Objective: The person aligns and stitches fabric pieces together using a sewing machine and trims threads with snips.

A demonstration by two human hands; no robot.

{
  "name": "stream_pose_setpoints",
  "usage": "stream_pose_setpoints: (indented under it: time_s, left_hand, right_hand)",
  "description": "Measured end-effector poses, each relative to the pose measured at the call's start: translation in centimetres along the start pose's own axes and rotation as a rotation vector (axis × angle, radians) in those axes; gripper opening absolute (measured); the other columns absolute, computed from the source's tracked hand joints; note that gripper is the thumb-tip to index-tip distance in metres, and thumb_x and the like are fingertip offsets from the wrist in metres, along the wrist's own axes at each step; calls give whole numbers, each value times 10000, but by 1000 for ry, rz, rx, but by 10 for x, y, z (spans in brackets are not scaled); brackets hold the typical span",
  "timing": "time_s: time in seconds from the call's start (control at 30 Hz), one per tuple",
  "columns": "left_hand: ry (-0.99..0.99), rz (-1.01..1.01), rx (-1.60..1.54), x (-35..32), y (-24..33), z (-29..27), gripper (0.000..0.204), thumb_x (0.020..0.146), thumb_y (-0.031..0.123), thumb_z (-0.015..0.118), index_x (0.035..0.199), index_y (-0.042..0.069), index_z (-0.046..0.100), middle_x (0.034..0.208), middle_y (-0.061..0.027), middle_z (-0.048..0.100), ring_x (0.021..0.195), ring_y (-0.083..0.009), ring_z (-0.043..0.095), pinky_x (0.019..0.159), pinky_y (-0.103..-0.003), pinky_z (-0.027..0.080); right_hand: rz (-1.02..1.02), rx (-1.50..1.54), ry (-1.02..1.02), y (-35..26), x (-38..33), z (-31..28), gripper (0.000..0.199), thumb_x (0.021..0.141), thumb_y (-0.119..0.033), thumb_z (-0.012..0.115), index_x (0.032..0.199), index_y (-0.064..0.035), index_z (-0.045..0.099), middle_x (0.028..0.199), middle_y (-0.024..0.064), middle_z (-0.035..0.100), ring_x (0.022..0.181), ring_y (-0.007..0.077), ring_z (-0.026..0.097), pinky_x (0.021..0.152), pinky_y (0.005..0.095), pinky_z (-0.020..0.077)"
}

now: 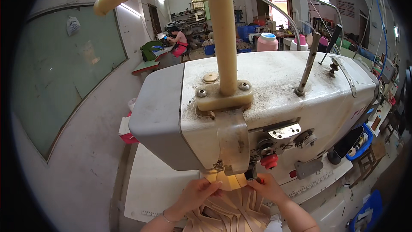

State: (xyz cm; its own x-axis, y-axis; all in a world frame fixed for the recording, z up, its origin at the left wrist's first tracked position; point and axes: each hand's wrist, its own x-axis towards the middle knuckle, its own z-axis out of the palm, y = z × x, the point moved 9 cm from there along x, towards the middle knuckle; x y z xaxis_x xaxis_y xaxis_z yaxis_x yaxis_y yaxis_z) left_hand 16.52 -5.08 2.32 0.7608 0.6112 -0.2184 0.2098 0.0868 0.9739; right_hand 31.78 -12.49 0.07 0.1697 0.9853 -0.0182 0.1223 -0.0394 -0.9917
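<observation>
A large white and grey industrial sewing machine [274, 73] stands in front of me. Under its head, lamplight falls on a beige sheet piece [231, 181], leather or fabric, I cannot tell which. My left hand [201, 194] pinches the left edge of this piece between thumb and fingers. At the right edge, beside the machine's dark lower parts, my right hand [267, 186] grips it too. The needle area is mostly hidden behind a clear plastic shield [233, 141]. Below my hands lies a bunch of folded beige strips [227, 212].
A thick cream-coloured pipe [223, 38] rises from the machine head. Thread cones [268, 43] stand behind it. A red knob [269, 161] juts from the machine's front. Blue bins [362, 144] sit at right. Far back, a person in pink [178, 41] sits at another bench.
</observation>
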Motion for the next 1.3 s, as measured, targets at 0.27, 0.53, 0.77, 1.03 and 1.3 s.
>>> stream_pose_setpoints:
  time_s: [0.27, 0.53, 0.77, 1.03, 1.3]
  left_hand:
    - [-38, 100, 58, 33, 11, -21, 224, 893, 169, 513, 904, -36, 602, 722, -75, 623, 664, -107, 591, 626, -220, 488]
    - [-75, 233, 33, 51, 37, -35, 142, 858, 112, 527, 899, -14, 581, 741, -83, 623, 655, -144, 602, 589, -250, 498]
    - [-120, 206, 112, 37, -2, -30, 266, 879, 237, 524, 924, -17, 592, 722, -49, 618, 677, -128, 576, 631, -251, 469]
    - [-63, 99, 444, 4, 12, -2, 309, 807, 332, 629, 892, 35, 648, 673, 46, 550, 597, -37, 466, 533, -188, 356]
    - [145, -81, -157, 21, -5, -20, 268, 808, 231, 629, 955, 7, 639, 791, 14, 609, 633, -45, 524, 556, -178, 406]
  right_hand:
    - [-175, -443, 177, -9, -5, -12, 293, 849, -317, 572, 894, -32, 622, 750, 35, 526, 612, 161, 512, 581, 260, 418]
    - [-179, -763, 68, -4, -12, 11, 368, 759, -394, 648, 934, -78, 578, 870, 55, 526, 756, 229, 595, 646, 319, 470]
    - [-246, -405, 116, -13, -18, 2, 230, 744, -201, 704, 852, -38, 582, 770, 40, 525, 642, 165, 526, 583, 255, 427]
    - [16, 25, -29, -31, -15, 8, 177, 755, -144, 707, 789, -9, 600, 665, -30, 536, 592, 22, 448, 518, 194, 360]
    - [187, 248, 14, -12, 2, 24, 295, 731, -282, 728, 607, -70, 563, 533, -64, 436, 496, 21, 341, 453, 210, 227]
